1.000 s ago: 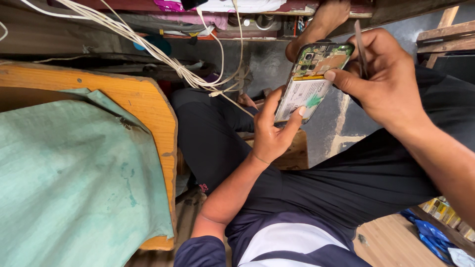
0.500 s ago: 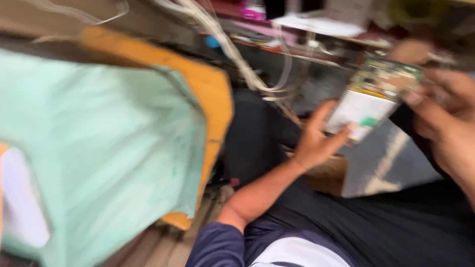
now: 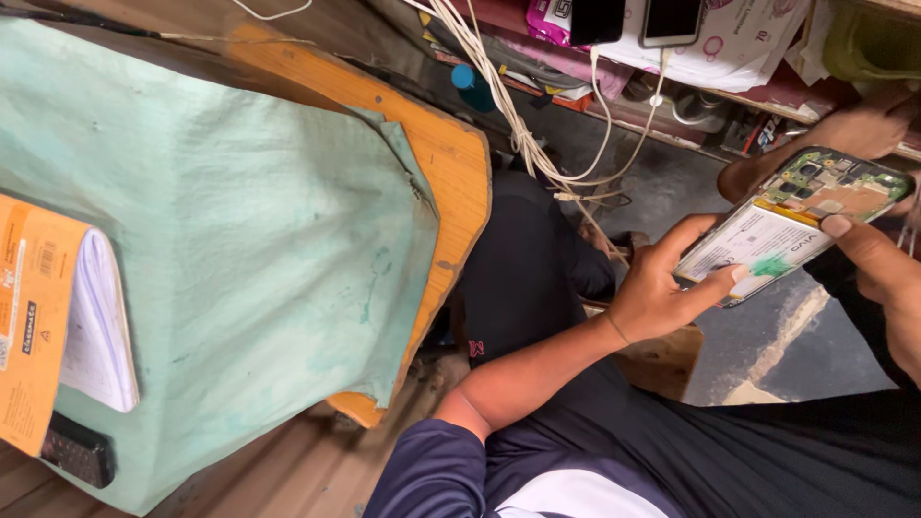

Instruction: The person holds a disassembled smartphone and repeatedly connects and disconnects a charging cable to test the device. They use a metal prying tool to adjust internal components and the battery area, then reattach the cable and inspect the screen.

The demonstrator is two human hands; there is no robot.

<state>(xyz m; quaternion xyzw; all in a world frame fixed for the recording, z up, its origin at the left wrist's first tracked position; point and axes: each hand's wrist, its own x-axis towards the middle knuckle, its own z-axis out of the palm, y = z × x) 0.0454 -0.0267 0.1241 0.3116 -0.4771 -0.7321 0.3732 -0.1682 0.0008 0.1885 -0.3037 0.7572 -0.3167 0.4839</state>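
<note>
Head view
Left hand [image 3: 662, 288]: gripping the lower end of an opened phone [image 3: 791, 216], fingers curled round its near edge, one fingertip pressed on the white battery beside a green smear.
Right hand [image 3: 878, 273]: closed on the phone's right side, thumb laid flat on the battery face; rest of the hand cut off by the picture's right border.
Phone: back cover off, circuit board and white battery showing; held tilted in the air above the lap, well apart from the table [image 3: 451, 173], off beyond its right edge.
Lap: black trousers [image 3: 532, 278] below the phone, dark shirt with a white panel at the bottom.
Foot [image 3: 854, 134]: bare, just behind the phone's upper end, touching or not cannot be told.
Table: wooden, rounded right corner bare, the rest under a pale green cloth [image 3: 240, 249] hanging over the near edge.
Notebook [image 3: 62, 317]: orange cover, white pages, lying on the cloth at the table's left edge.
Small black gadget [image 3: 77, 451]: just below the notebook, by the near left corner; kind unclear.
White cables [image 3: 523, 125]: bundle running down from the shelf past the table's right corner.
Shelf [image 3: 729, 96]: beyond the table's far right, carrying two dark phones [image 3: 633, 19] plugged into cables, a white box [image 3: 743, 43] and pink packets.
</note>
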